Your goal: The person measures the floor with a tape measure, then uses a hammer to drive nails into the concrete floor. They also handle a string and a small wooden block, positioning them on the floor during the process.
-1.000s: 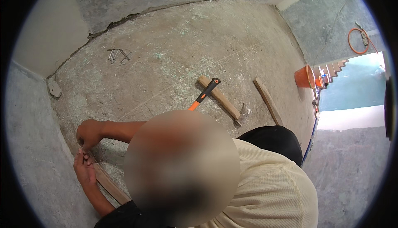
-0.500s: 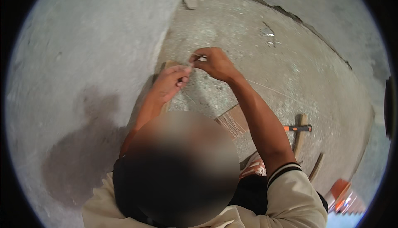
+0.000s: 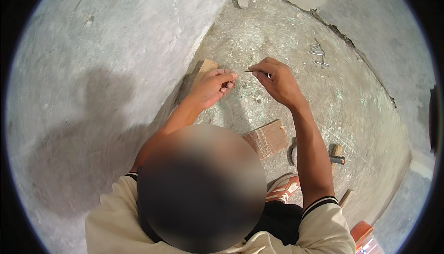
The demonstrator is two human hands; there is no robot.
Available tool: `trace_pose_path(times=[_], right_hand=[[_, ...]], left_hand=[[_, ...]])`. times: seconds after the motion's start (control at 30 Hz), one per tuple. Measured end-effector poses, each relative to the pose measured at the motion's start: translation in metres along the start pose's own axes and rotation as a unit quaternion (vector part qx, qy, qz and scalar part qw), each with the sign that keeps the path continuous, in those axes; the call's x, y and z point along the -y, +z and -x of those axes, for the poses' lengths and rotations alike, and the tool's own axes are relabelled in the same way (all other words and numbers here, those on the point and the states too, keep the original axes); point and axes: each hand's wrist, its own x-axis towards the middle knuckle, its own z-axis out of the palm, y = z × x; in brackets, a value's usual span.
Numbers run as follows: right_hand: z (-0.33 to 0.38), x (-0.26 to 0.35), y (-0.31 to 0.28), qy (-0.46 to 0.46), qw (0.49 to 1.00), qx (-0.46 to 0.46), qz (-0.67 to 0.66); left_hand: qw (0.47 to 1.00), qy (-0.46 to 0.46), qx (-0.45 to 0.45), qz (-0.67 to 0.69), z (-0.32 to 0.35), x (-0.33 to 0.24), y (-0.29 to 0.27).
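My left hand [image 3: 213, 86] is closed in a pinch in front of the wall. A thin pale string [image 3: 227, 102] hangs faintly below its fingers. To its right, my right hand [image 3: 276, 80] pinches a thin, dark, nail-like piece [image 3: 251, 71] between thumb and forefinger, its tip pointing left. The two hands are apart. A wooden block [image 3: 206, 66] stands against the wall just behind my left hand. Nearer to me, a brown board [image 3: 273, 138] wound with pale string lies on the floor, partly hidden by the blurred round shape below.
Several silver nails [image 3: 319, 52] lie on the floor at the far right. A hammer handle [image 3: 339, 160] rests by a wood strip [image 3: 337, 150], partly behind my right forearm. A rubble chunk [image 3: 242, 0] sits at the far wall. An orange object [image 3: 361, 232] is at lower right.
My hands have come apart, with the right hand moving right and the dark piece now showing in its fingers. The view has shifted, so more of the string-wound board shows.
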Motion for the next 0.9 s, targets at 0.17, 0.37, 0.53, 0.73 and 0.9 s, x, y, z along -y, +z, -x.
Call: trace_pose_path(times=[0.17, 0.37, 0.53, 0.73, 0.9], right_hand=[[0.002, 0.001, 0.005, -0.039, 0.999, -0.01, 0.02], [0.001, 0.004, 0.003, -0.09, 0.986, 0.008, 0.138], [0.001, 0.002, 0.003, -0.101, 0.982, 0.017, 0.16], [0.001, 0.001, 0.005, -0.101, 0.981, 0.02, 0.165], [0.001, 0.002, 0.003, -0.102, 0.98, 0.024, 0.167]], left_hand=[[1.0, -0.006, -0.013, -0.027, 0.0, -0.002, 0.004], [0.993, -0.009, -0.016, -0.118, 0.002, -0.009, 0.008], [0.987, -0.006, -0.014, -0.16, 0.004, -0.012, 0.015], [0.985, -0.009, -0.009, -0.17, 0.003, -0.011, 0.014], [0.984, -0.014, -0.008, -0.175, 0.003, -0.013, 0.016]])
